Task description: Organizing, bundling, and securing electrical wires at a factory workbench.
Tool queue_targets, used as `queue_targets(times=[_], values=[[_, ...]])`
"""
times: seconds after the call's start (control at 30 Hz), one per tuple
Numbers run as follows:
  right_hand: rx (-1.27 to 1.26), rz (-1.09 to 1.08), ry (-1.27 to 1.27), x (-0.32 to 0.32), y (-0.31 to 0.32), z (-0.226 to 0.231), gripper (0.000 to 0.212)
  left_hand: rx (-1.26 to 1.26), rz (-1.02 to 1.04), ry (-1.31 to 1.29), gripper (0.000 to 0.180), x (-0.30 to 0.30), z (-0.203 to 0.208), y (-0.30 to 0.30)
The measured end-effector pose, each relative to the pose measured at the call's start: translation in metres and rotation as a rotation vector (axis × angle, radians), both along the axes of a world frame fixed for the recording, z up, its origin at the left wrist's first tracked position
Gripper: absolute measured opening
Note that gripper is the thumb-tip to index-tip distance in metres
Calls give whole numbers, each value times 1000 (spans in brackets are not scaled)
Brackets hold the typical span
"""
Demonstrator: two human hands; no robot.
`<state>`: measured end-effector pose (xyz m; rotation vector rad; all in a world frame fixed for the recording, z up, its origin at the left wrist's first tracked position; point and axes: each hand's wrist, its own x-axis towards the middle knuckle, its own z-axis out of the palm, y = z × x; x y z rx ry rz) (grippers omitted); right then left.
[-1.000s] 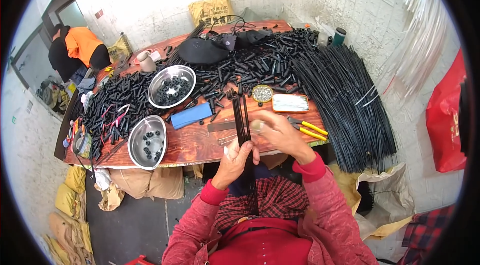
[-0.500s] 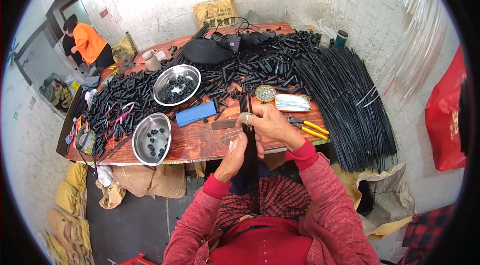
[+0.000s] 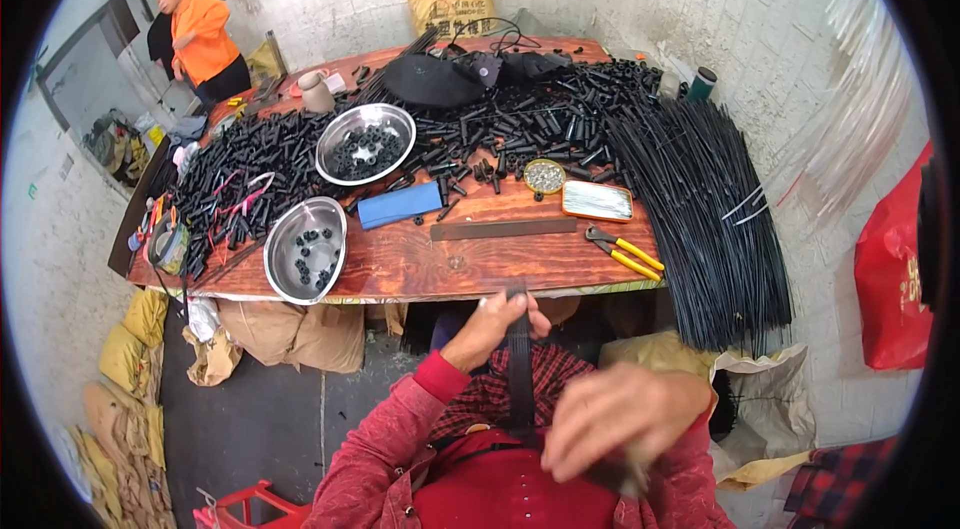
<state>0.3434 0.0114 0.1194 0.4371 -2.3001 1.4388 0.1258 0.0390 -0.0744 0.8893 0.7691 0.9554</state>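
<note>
My left hand (image 3: 497,327) is closed around a bundle of thin black rods (image 3: 521,379), held upright between the table edge and my lap. My right hand (image 3: 622,419) is off the bundle, low and to the right in front of my body. It is smeared by motion, and whether it holds anything does not show. On the table ahead lie a long flat dark strip (image 3: 505,228) and pliers with yellow handles (image 3: 625,254). Beyond these are an open rectangular tin of thin pale pieces (image 3: 597,200) and a round tin of small metal bits (image 3: 544,176).
Two steel bowls, one farther (image 3: 328,172) and one nearer (image 3: 283,287), hold small black parts. A blue case (image 3: 400,204) lies beside them. Black tubes (image 3: 250,154) are heaped behind; long black rods (image 3: 710,229) cover the right end. A person in orange (image 3: 205,39) stands far left.
My right hand has let go of the bundle and swung down to the right. My left hand has lowered the bundle toward my lap. The person in orange has straightened up.
</note>
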Motion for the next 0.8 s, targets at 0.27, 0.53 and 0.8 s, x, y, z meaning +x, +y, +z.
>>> queue_targets(times=[0.27,0.53,0.8], values=[[-558,-773,-656,20,9,-152,27,-3,-71,45,38,3,3,-31],[-936,-693,-420,-52,-11,-171,32,67,-85,115,47,-8,25,-32],[-1048,-639,-363,-52,-16,-169,27,-24,391,-58,49,-15,15,-37]])
